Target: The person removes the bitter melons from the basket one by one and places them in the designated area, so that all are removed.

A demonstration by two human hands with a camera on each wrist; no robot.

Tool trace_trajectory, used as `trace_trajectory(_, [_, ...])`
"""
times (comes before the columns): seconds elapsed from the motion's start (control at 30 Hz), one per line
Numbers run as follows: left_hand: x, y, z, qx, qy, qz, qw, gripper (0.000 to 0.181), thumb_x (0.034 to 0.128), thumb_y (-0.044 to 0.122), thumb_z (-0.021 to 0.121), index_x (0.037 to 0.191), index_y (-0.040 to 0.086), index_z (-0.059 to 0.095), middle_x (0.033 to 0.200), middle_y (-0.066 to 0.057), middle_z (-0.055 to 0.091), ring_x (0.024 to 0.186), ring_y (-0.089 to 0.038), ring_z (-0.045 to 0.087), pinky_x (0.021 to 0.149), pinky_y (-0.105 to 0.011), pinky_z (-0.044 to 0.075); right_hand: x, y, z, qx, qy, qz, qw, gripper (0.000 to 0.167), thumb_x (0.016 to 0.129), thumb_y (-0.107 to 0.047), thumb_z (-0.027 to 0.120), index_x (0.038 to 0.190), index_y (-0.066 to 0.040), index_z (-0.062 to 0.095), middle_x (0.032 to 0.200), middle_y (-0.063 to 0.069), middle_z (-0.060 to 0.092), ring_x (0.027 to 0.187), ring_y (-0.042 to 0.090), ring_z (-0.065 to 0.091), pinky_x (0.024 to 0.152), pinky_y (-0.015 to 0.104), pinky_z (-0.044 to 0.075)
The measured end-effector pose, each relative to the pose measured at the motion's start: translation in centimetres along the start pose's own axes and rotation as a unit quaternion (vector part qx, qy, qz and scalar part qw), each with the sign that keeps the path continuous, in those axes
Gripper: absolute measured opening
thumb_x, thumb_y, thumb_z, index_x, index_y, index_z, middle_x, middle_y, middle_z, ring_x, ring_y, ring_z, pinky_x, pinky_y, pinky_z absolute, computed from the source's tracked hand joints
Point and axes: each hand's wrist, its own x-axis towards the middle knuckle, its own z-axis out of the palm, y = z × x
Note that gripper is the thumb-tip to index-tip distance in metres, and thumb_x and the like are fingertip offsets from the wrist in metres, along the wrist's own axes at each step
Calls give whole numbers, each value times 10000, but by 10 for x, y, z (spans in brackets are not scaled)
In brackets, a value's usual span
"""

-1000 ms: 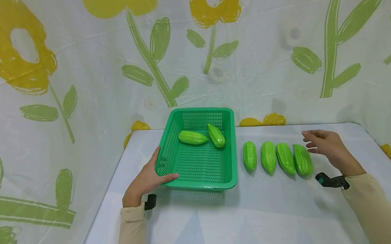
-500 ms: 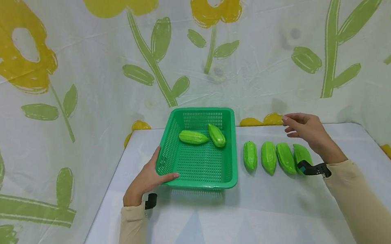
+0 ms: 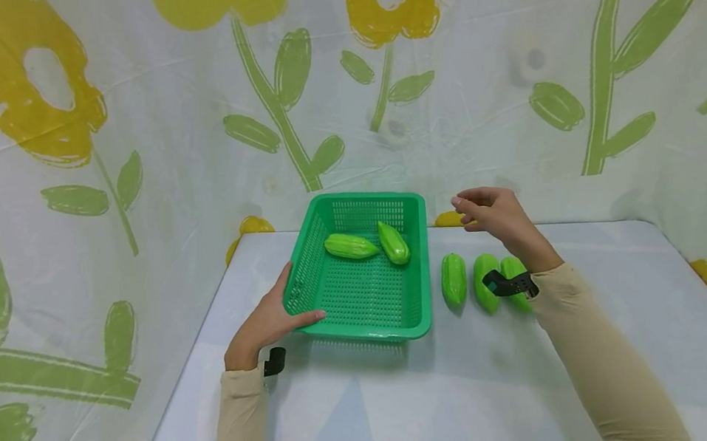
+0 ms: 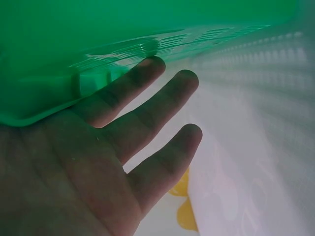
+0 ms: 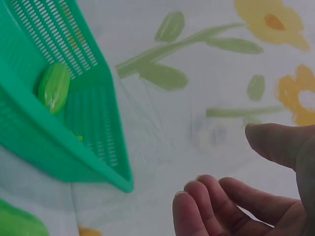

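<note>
My left hand [image 3: 266, 321] holds the near-left corner of a green plastic basket [image 3: 422, 263], its thumb over the rim. In the left wrist view several fingers [image 4: 152, 113] extend along the outside of the basket. Two ribbed, light-green gourd-like vegetables [image 3: 351, 245] lie in the basket's far half. More of them [image 3: 453, 280] stand in a row on the table right of it, partly covered by my right wrist. Raised beyond that row, my right hand [image 3: 493, 213] has loosely bent fingers and thumb apart, holding nothing; the right wrist view shows the basket to its left.
A white table [image 3: 451, 401] with pale blue triangles carries everything. Flower-printed cloth [image 3: 479, 107] hangs close behind the basket and along both sides. Each wrist wears a black strap camera [image 3: 502, 283].
My right hand has moved left and away from me, from beside the row's right end toward the basket. Its wrist now hides the rightmost vegetable. The left hand and basket stay put.
</note>
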Motion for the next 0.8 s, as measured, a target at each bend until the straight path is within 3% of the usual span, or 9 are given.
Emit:
trace_trajectory(0.43, [0,3,0,99,49,-23,9999,1289,804,617,813,1680,247,-56,1753,-104,119,1564,-410,277,1199,-668,333,31,-15,50,215,-114,118,9996,592,1041,-334,623,1486,38,503,1419,259,564,1206,429,634,1046,475,564])
trace_trajectory(0.8, [1,3,0,99,34,-46,9999,1282,805,614,812,1679,261,-57,1747,-120,142,1556,-412,291,1189,-665,348,50,-9,90,165,-144,324,9992,559,1046,-279,623,1473,61,502,1478,270,515,1298,456,587,1076,497,535])
